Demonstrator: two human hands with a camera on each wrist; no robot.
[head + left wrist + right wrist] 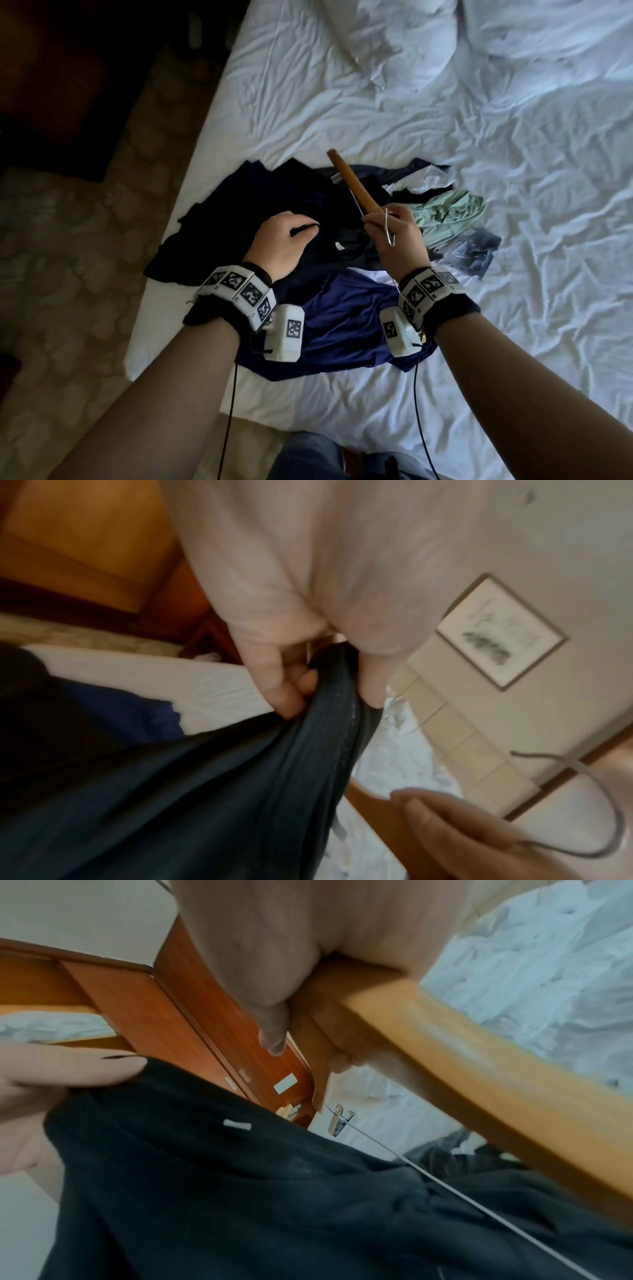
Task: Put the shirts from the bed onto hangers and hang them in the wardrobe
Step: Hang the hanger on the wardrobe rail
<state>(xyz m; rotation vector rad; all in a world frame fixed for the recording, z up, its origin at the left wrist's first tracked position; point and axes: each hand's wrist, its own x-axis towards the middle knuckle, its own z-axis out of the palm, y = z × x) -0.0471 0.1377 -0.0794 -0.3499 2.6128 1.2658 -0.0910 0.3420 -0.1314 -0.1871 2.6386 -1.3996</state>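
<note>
the left hand (282, 240) pinched the black cotton shirt's (342, 236) collar; beside it, the right hand (397, 240) gripped a wooden clip hanger (354, 186). its metal clips could snag the fabric.

Dim, bluish head view (left edge dark); wrist views blurred.

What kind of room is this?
Probably a bedroom, possibly a hotel room: a bed with rumpled white sheets and a pillow, a framed picture on the wall, and wooden cabinetry beside the bed.
</note>
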